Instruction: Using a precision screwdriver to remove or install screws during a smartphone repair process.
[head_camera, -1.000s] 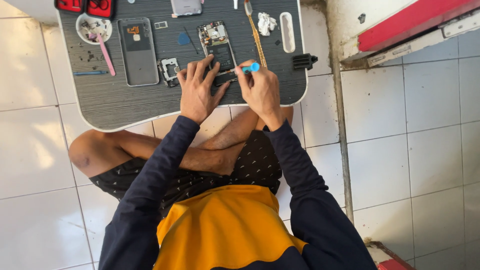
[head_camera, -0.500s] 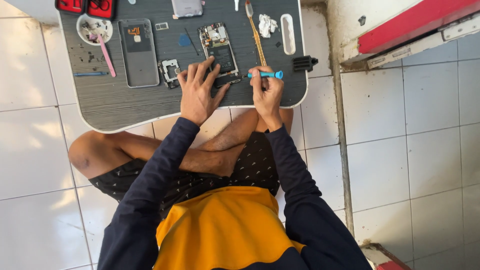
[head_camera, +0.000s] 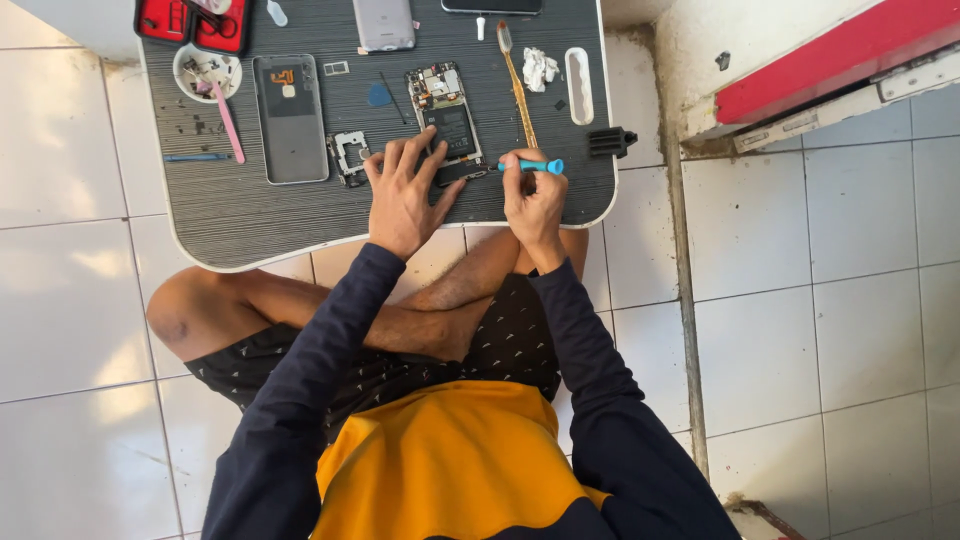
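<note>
On the striped worktop (head_camera: 250, 215) I count 1 opened phone (head_camera: 447, 122), 1 separate back cover (head_camera: 290, 118), 1 more phone (head_camera: 384, 22) at the far edge, 1 small dish (head_camera: 206, 70) and 1 blue screwdriver (head_camera: 533, 166). The opened phone lies under the left hand (head_camera: 402, 193), whose fingers are spread flat, touching its lower end, just left of the right hand (head_camera: 534, 200). The right hand's grip is closed around the screwdriver, tip pointing toward the phone's lower corner.

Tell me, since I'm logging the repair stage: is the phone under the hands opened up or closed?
Opened up. The phone lies without its back, circuit board and battery exposed, under the left hand.
</note>
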